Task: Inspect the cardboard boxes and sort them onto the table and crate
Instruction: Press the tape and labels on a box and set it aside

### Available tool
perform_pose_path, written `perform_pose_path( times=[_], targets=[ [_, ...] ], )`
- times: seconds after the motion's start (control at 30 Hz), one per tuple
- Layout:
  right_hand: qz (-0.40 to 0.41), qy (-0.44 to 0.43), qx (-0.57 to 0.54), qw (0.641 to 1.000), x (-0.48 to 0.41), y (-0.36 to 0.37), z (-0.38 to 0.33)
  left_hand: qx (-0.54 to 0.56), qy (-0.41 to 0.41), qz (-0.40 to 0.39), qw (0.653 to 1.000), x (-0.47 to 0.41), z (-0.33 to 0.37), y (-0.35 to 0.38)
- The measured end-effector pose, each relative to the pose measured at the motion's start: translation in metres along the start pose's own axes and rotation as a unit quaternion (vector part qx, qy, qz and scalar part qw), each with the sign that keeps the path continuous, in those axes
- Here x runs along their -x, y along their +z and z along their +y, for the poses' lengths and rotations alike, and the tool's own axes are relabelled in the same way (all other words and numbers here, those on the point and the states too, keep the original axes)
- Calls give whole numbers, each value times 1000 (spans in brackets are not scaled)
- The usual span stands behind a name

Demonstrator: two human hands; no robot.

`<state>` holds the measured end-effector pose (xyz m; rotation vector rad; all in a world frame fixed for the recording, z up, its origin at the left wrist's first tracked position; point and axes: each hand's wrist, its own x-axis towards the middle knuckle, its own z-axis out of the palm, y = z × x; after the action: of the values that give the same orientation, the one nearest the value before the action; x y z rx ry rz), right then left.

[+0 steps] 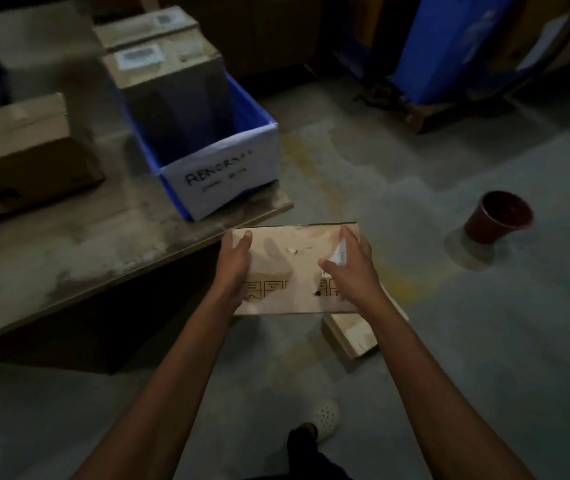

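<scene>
My left grip (236,261) and right grip (349,268) are clamped on opposite ends of the box (294,268), thumbs on top. The box is held level above the floor (449,341), just off the table (68,244) corner, near the crate (221,174).

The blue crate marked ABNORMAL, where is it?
Head view, upper left: the blue crate stands at the table's right corner, two cardboard boxes inside it.

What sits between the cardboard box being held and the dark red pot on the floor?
Nothing but bare, stained concrete floor separates the held box from the pot, as the head view shows.
</scene>
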<state>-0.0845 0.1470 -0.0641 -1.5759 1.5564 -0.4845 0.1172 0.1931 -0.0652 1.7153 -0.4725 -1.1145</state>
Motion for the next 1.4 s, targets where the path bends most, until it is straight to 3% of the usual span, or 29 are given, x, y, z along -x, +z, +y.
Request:
perform_pose_path(
  times=[0.23, 0.57, 0.87, 1.0, 1.13, 1.4],
  targets=[
    [-46, -61, 28, 997, 69, 84, -61, 54, -11, 67, 996, 37, -22, -129],
    [-112, -134, 7, 985, 152, 197, -152, 88, 58, 163, 981, 100, -36, -290],
    [-160, -224, -184, 944, 147, 239, -227, 78, 198, 234, 949, 108, 16, -380],
    [-157, -183, -281, 929, 117, 256, -249, 89, 234, 220, 943, 83, 15, -404],
    [-189, -178, -235, 937, 72, 283, -270, 129, 179, 181, 958, 40, -3, -424],
    [-99, -47, -206, 972, 2, 334, -279, 105, 135, 238, 956, -39, 8, -436]
  ],
)
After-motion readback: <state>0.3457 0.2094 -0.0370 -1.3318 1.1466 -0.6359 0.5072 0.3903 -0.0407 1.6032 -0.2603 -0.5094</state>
